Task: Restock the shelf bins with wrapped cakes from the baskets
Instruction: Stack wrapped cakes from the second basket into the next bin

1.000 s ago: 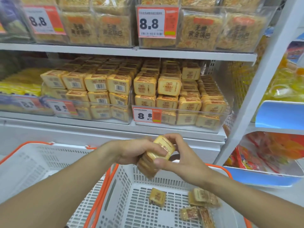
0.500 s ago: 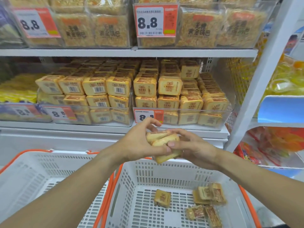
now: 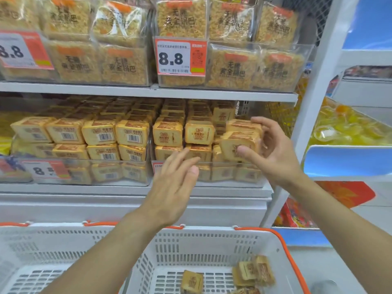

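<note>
My right hand (image 3: pixel 273 149) grips a small stack of yellow wrapped cakes (image 3: pixel 238 141), thumb on the front cake, at the right end of the clear shelf bin (image 3: pixel 214 174). That bin is packed with rows of the same cakes (image 3: pixel 198 134). My left hand (image 3: pixel 175 183) hovers in front of the bin with straight fingers, holding nothing. Below, a white basket with an orange rim (image 3: pixel 212 245) holds several loose wrapped cakes (image 3: pixel 252 270).
A second clear bin of cakes (image 3: pixel 84 172) stands to the left, with a second white basket (image 3: pixel 42 247) below it. The upper shelf (image 3: pixel 148 91) carries bags of yellow snacks. A white upright post (image 3: pixel 314 98) borders the bin on the right.
Both hands rose from above the basket to the shelf bin. The cakes passed fully into my right hand, and my left hand let go and opened.
</note>
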The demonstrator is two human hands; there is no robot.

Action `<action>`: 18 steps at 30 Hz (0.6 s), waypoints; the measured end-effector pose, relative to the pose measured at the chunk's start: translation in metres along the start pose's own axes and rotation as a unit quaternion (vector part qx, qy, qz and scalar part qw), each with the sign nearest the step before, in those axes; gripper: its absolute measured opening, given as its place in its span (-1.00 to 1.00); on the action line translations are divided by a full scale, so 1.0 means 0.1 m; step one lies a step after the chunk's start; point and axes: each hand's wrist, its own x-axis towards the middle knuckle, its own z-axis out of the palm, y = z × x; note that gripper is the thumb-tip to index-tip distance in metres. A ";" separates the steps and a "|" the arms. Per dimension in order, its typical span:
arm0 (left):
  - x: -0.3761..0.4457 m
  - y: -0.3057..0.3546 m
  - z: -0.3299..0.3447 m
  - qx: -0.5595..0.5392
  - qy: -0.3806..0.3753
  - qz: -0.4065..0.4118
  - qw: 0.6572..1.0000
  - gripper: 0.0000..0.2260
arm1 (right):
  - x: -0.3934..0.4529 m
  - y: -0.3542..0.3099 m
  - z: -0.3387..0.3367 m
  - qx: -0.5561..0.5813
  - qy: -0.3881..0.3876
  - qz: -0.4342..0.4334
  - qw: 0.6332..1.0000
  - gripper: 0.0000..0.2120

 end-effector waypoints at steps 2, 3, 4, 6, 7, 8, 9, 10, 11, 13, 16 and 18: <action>0.03 -0.04 0.11 0.064 -0.036 -0.009 0.997 -0.37 | 0.20 0.11 -0.11 -0.062 0.002 -0.019 0.998 -0.29; 0.05 -0.04 0.15 0.090 -0.051 -0.015 0.995 -0.40 | 0.30 0.18 -0.13 -0.083 0.004 -0.012 0.997 -0.27; 0.07 -0.04 0.18 0.109 -0.061 -0.019 0.992 -0.43 | 0.39 0.23 -0.13 -0.094 0.002 0.002 0.996 -0.26; 0.10 -0.03 0.24 0.123 -0.075 -0.028 0.989 -0.47 | 0.60 0.29 -0.12 -0.123 -0.014 0.037 0.992 -0.25; 0.11 -0.02 0.26 0.125 -0.080 -0.033 0.988 -0.46 | 0.70 0.32 -0.11 -0.139 -0.019 0.049 0.989 -0.25; 0.12 -0.01 0.28 0.132 -0.083 -0.037 0.987 -0.45 | 0.80 0.34 -0.09 -0.144 -0.017 0.062 0.988 -0.27; 0.13 -0.01 0.30 0.143 -0.086 -0.040 0.985 -0.43 | 0.90 0.38 -0.06 -0.128 -0.014 0.075 0.989 -0.29; 0.14 0.00 0.32 0.152 -0.087 -0.042 0.984 -0.42 | 0.98 0.41 -0.02 -0.096 -0.010 0.092 0.991 -0.31; 0.14 0.00 0.34 0.156 -0.085 -0.043 0.983 -0.42 | 1.06 0.47 0.01 -0.068 -0.007 0.112 0.991 -0.33; 0.14 0.00 0.37 0.158 -0.079 -0.041 0.983 -0.43 | 1.16 0.56 0.08 -0.076 -0.034 0.141 0.987 -0.32; 0.15 -0.02 0.40 0.164 -0.064 -0.036 0.984 -0.46 | 1.22 0.64 0.13 -0.222 -0.078 0.142 0.961 -0.33; 0.15 -0.02 0.39 0.173 -0.064 -0.033 0.982 -0.49 | 1.21 0.67 0.17 -0.279 -0.046 0.136 0.950 -0.37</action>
